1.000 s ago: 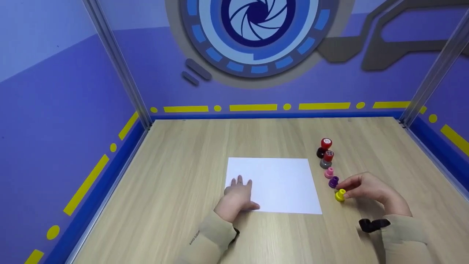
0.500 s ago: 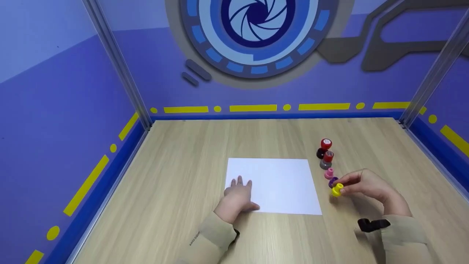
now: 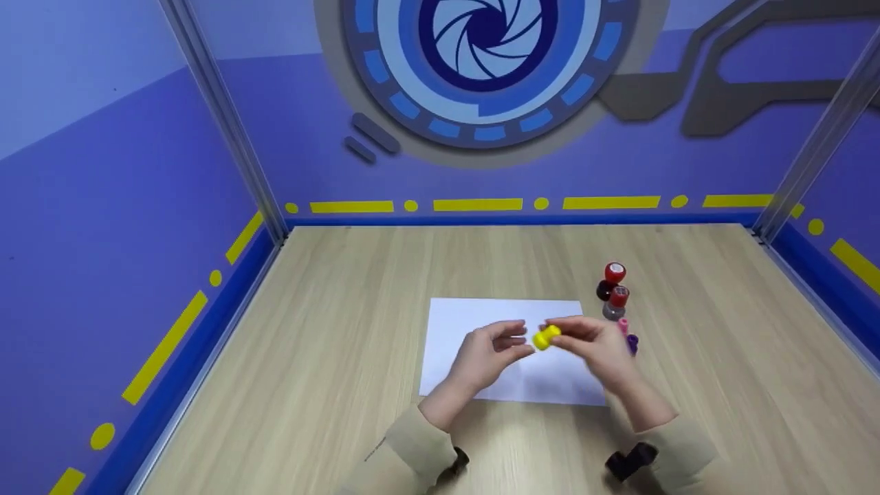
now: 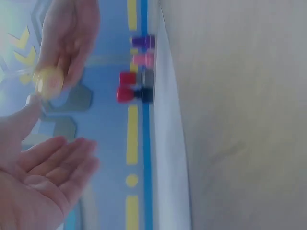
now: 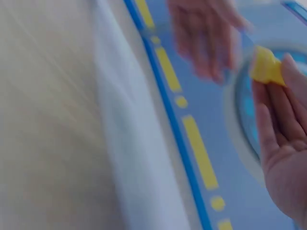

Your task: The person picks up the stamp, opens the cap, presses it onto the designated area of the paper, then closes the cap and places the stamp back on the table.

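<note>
Above the white paper, the right hand pinches the yellow piece; just beside it, the left hand holds nothing, fingers parted, likely readying a two-handed grip that calls for closing on its free end

Left hand relaxed; right hand pinching; palms turned inward, the two apparently not touching.

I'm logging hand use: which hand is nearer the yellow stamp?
Right. The right hand pinches the yellow stamp; the left hand is just left of it, not holding it.
</note>
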A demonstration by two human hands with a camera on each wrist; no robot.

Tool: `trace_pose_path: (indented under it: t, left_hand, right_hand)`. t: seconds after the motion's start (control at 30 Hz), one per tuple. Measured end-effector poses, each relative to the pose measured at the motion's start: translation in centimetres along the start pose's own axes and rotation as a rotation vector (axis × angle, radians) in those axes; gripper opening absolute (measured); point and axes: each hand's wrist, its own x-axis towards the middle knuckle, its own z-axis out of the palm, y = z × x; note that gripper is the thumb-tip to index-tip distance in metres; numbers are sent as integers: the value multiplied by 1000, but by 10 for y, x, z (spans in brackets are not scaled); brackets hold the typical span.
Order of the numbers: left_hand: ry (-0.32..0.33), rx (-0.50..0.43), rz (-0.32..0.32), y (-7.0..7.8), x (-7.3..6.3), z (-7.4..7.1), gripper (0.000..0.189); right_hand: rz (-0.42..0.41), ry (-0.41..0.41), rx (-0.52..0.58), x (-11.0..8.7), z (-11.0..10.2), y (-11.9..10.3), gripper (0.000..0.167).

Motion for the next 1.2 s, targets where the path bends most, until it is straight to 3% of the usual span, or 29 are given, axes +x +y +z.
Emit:
trace_pose_path:
  t: [0.1, 0.2, 0.37, 0.57, 0.63, 0.73, 0.93, 1.03, 1.2]
  left_hand:
    - [48, -204, -3, -1, 0, 6, 35]
    - [107, -295, -6, -4, 0, 9, 28]
    - [166, -382, -21, -8, 2, 11, 23]
    - [209, -415, -33, -13, 9, 3, 23]
    - [236, -428, -36, -15, 11, -5, 24]
    - [293, -436, -40, -19, 14, -18, 26]
    - [407, -418, -74, -34, 19, -36, 25]
    - [429, -399, -93, -40, 21, -40, 26]
    - [454, -403, -108, -48, 23, -44, 30]
  right_hand:
    - [34, 100, 71, -4, 26, 5, 31]
    - [53, 188, 176, -7, 42, 9, 30]
    - [100, 231, 313, -7, 51, 12, 34]
    - [275, 218, 564, 11, 47, 10, 36]
    - [311, 215, 593, 22, 43, 9, 38]
    - [300, 212, 496, 40, 41, 11, 42]
    - [190, 233, 9, 78, 55, 18, 35]
    - [146, 231, -183, 92, 68, 22, 27]
    - [83, 167, -386, 106, 87, 27, 20]
